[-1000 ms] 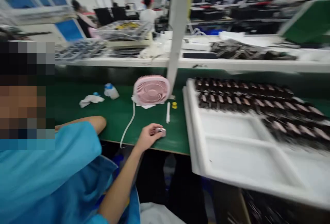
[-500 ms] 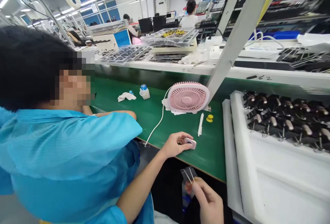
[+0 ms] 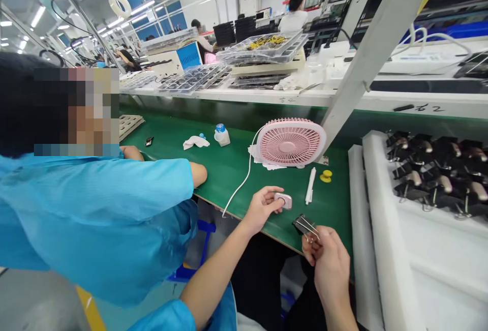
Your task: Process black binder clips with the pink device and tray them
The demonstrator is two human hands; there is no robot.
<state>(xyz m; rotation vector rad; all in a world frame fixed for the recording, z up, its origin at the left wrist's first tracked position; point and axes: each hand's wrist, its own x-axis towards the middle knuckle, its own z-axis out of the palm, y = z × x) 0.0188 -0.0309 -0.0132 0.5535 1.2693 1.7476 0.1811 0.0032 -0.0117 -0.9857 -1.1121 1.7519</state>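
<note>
Near the front edge of the green bench mat [image 3: 244, 178], my left hand [image 3: 263, 206] pinches a small pink rounded device [image 3: 284, 200] with thumb and fingers. A dark round spot on the device shows beside my thumb. To its right and a little lower, my right hand [image 3: 328, 249] grips a black binder clip [image 3: 303, 223] by its wire handles. The clip's black body points up and left, a short way from the pink device. Whether the clip's jaws hold anything, I cannot tell.
A pink fan [image 3: 292, 143] stands behind my hands, with a white pen [image 3: 310, 186] and yellow knob-shaped piece [image 3: 326, 176] nearby. At right, a white foam tray [image 3: 430, 249] holds several clipped parts. A person in blue [image 3: 95, 209] sits close on my left.
My right hand has risen from above my lap to the bench edge, bringing the binder clip near the pink device. My left hand keeps hold of the device, which has turned slightly.
</note>
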